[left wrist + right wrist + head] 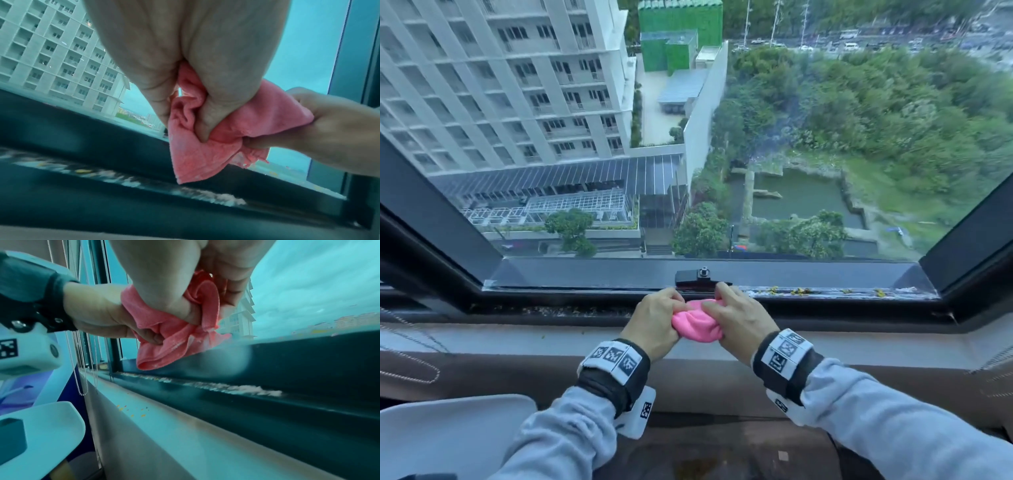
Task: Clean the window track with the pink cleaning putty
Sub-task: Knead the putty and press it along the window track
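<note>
The pink cleaning putty (697, 323), folded and cloth-like in the wrist views, is gripped from both sides by the left hand (654, 323) and right hand (739, 320), fingers curled into it; it is held bunched just above the debris-strewn window track (825, 292), presumably for pressing down.

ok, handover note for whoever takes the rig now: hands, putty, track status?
Left hand and right hand: both grip the pink cleaning putty, bunched between them above the sill; it looks cloth-like up close.
Window track: white grime and yellow specks right of the latch; more debris in the channel to the left.
Done: no cleaned stretch visible.
Left: press the putty along the whole track.
</note>
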